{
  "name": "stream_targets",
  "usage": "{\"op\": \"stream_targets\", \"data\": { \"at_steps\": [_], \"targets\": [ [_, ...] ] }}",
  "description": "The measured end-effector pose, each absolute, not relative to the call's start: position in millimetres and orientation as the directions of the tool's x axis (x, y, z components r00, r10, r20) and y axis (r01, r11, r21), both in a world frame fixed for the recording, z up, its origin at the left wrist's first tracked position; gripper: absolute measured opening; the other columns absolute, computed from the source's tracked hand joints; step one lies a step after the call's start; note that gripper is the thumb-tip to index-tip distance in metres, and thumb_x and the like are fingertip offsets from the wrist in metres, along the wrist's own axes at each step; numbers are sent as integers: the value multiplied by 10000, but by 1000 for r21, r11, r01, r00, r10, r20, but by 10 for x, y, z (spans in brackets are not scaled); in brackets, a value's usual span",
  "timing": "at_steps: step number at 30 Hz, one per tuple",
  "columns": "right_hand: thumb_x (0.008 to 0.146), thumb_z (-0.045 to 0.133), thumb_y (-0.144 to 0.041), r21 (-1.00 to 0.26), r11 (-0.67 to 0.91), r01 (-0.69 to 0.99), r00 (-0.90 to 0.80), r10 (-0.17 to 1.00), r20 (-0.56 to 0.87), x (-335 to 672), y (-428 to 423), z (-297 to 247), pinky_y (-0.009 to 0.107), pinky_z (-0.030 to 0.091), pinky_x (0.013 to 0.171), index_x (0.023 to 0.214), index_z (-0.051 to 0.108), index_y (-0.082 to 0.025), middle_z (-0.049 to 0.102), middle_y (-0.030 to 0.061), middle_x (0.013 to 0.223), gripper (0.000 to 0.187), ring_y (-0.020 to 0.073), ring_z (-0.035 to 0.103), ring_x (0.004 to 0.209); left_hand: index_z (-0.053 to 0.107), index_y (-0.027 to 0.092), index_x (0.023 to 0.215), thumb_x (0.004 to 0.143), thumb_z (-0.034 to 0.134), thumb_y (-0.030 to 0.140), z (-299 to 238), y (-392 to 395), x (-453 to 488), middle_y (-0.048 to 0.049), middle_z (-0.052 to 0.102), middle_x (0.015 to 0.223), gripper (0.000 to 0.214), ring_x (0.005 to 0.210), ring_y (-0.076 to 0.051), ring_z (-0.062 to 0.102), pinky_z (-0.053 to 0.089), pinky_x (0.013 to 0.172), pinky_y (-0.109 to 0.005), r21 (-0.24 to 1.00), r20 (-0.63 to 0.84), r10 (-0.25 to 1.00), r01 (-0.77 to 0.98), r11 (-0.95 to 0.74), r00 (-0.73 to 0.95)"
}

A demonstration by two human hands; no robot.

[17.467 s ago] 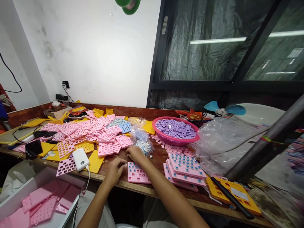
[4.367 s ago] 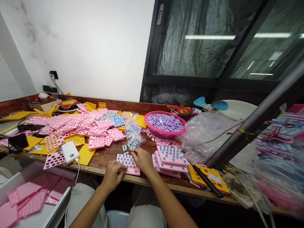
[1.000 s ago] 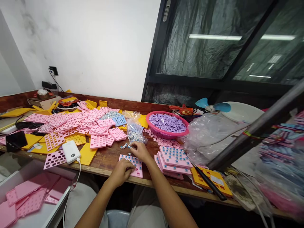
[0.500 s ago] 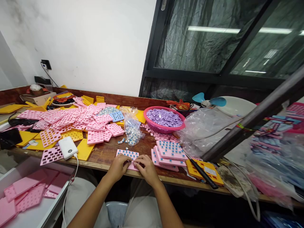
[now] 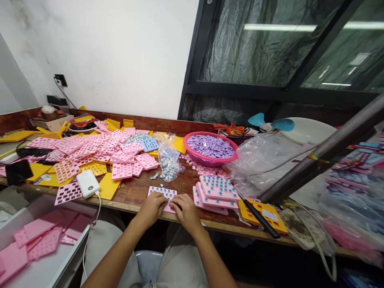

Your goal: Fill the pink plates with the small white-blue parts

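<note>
A pink plate (image 5: 159, 191) with rows of small blue pieces lies at the table's front edge. Over its near half, my left hand (image 5: 153, 209) has its fingers pinched together. My right hand (image 5: 186, 210) comes in from the other side, also closed, thumb and forefinger near the left fingertips. Whatever is between the fingers is too small to make out. Just behind the plate, loose white-and-blue pieces spill from a clear plastic bag (image 5: 168, 154). On the right stands a stack of similar pink plates (image 5: 219, 189) with blue pieces on the top one.
A pink basket (image 5: 192, 154) of purple pieces stands behind. Pink perforated plates (image 5: 81, 146) and yellow ones heap up at left, near a white power bank (image 5: 87, 183) with its cable. A black-handled tool (image 5: 264, 222), crumpled plastic and a slanting pole (image 5: 324, 150) are at right. An open drawer (image 5: 57, 264) holds pink plates.
The camera view has shifted slightly. Both hands stay over the pink plate with their fingers pinched, moving only a little.
</note>
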State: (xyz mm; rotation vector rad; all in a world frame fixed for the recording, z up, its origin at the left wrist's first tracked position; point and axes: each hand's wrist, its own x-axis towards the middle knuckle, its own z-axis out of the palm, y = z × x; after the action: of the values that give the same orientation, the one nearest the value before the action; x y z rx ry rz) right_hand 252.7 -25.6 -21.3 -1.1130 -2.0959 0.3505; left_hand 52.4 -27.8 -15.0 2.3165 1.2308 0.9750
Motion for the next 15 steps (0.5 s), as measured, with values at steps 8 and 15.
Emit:
{"op": "stream_targets", "data": {
  "at_steps": [8,15],
  "targets": [
    [998,543,-273,-447,595,667,-381,789,482,2476,-304,-218,425,438,868,951,735,-237,719,93,1016,201,265,569,983,700,207,975,972,518,158,-139,-291,545,-65,700,947,189,949,-219,583,454,856,-343,475,405,815,666,-575,414],
    [943,581,-226,-499,606,619,-426,794,434,2470,-229,-101,401,464,900,964,739,-235,721,81,988,159,247,602,969,690,220,1007,983,518,208,-172,-451,592,-96,683,1016,174,1008,-265,554,435,912,-438,268,422,799,783,-561,428]
  ]
}}
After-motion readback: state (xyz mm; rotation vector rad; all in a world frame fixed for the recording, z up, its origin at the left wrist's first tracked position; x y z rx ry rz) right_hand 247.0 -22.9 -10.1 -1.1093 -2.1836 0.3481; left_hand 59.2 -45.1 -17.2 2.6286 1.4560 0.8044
